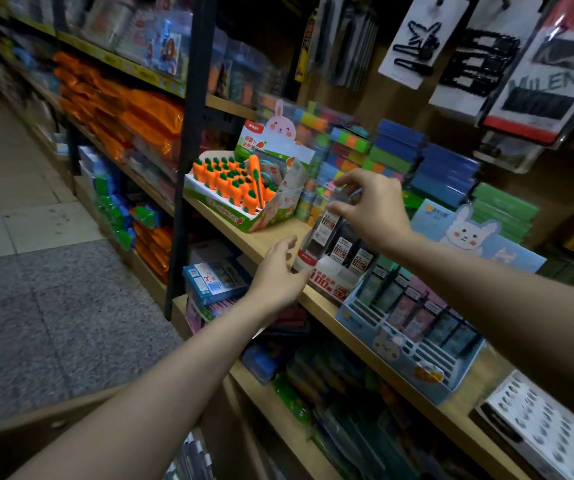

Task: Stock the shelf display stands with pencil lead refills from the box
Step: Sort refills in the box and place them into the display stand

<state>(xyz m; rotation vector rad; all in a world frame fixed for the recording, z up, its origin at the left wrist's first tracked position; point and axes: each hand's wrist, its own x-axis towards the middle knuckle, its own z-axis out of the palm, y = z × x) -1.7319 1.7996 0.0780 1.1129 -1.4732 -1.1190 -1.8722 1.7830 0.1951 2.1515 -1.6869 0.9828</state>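
A clear tiered display stand (327, 271) with a red-and-white label sits on the wooden shelf (264, 237); dark lead refill packs (342, 240) stand in its rows. My right hand (372, 206) hovers over the stand's back row, fingertips pinched on a small dark refill pack (342, 197). My left hand (278, 271) rests against the stand's left side, fingers apart, holding nothing. A brown cardboard box (36, 431) sits low at the bottom left, with packs (192, 459) showing beside its edge.
A carrot-eraser display (240, 188) stands left of the stand. A light-blue rabbit display stand (410, 337) with pastel packs sits to its right, a perforated white box (548, 434) further right. Stacked coloured boxes (399, 150) fill the shelf back; hair clip cards (417, 43) hang above.
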